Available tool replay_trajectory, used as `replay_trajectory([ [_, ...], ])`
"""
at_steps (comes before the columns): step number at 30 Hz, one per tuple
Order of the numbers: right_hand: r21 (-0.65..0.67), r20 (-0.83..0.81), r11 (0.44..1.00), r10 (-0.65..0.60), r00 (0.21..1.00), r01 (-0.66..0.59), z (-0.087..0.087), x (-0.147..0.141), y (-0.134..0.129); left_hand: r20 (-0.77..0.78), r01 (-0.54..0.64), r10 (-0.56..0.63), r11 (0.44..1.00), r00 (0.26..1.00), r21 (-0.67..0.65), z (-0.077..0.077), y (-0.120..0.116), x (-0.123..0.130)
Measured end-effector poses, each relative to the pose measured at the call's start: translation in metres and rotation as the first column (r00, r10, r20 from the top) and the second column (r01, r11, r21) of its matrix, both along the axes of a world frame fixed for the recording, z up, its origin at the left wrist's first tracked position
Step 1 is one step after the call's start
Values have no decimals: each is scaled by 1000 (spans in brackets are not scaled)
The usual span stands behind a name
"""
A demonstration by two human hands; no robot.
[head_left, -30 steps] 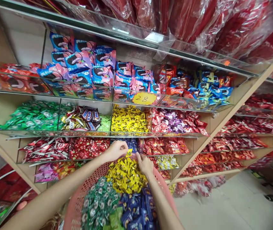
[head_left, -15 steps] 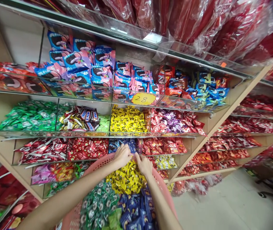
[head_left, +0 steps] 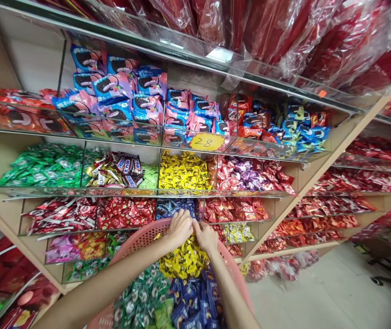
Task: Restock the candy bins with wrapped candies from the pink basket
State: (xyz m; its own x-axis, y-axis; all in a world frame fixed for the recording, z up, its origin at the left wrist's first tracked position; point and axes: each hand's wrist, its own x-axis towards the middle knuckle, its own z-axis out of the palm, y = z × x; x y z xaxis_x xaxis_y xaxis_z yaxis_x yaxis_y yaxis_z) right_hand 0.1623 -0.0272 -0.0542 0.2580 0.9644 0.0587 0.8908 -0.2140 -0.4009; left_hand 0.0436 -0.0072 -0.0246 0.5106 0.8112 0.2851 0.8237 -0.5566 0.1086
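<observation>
My left hand [head_left: 180,226] is closed at the far side of a pink perforated basket [head_left: 139,238], its fingers curled and fingertips hidden. Beside it, my right hand [head_left: 205,236] is also closed, fingertips almost meeting those of the left. What the fingers hold, if anything, I cannot make out. Just below both hands lies a heap of yellow wrapped candies [head_left: 184,260] inside the basket. Nearer me are green wrapped candies [head_left: 143,290], dark blue packets [head_left: 195,301] and a few light green packets [head_left: 164,314].
Behind the basket rise shelves with clear fronts, holding green candies [head_left: 47,164], yellow candies [head_left: 184,171] and red packets [head_left: 126,212]. Blue-pink cookie packs [head_left: 113,87] sit above, near a yellow price tag [head_left: 207,141]. Tiled floor [head_left: 294,299] shows at lower right.
My left hand has shifted slightly right, closer to my right hand, which has stayed nearly in place. The yellow heap's left edge sits a little further right.
</observation>
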Motion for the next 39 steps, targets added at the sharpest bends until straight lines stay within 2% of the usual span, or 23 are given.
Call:
replay_trajectory([
  [8,-4,16,1000,-3,1000,3,2,1,0,-33,78,-78,997,996,-11,-5,-11,5],
  [12,-27,16,1000,-7,1000,8,3,3,0,-32,100,-100,995,994,-1,7,-11,-1],
  [15,-45,25,999,-20,999,21,2,5,0,-4,139,-139,990,990,9,34,-7,-8],
  [19,-38,29,999,-28,999,29,1,7,1,94,182,-190,980,977,84,89,8,-16],
  [22,-29,19,999,-32,999,33,3,7,1,122,81,-104,981,987,176,128,31,-20],
  [25,-20,7,999,-33,999,33,3,8,1,83,-85,68,971,994,225,148,62,-23],
  [28,-4,3,999,-32,999,32,1,10,1,19,-166,166,966,986,198,147,89,-21],
  [31,3,-6,999,-32,999,32,-3,13,1,-32,-178,185,971,982,161,136,103,-15],
  [35,-20,-16,999,-41,999,40,-5,16,1,-43,-195,205,968,978,158,127,108,-9],
  [39,-48,-6,997,-54,999,54,-2,17,1,-68,-201,214,966,974,164,128,108,-7],
])
